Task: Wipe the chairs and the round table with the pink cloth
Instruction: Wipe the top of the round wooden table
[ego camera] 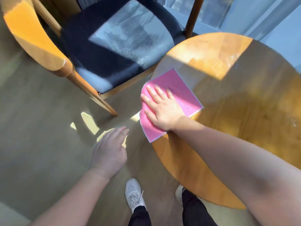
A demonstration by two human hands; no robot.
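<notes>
Right grip point(162, 110) flat, fingers spread, palm pressing the pink cloth point(184, 93) onto the round counter point(244, 128) at its 9 o'clock rim. The cloth overhangs the edge, likely to catch the lip too. Left grip point(109, 150) relaxed, holds nothing, hangs over the floor at the cloth's 7 o'clock, probably for balance. Counter: glossy lacquered wood. Cloth: thin square, pale hem. Chair point(114, 59) at 11 o'clock: curved wood back, dark padded seat.

Cloth point(184, 91) is pressed at counter point(236, 121) edge under flattened right grip point(162, 110); one corner is hung past the rim. Left grip point(109, 150) is held slack above floor point(40, 131). Chair point(105, 62) is set just beside counter.
</notes>
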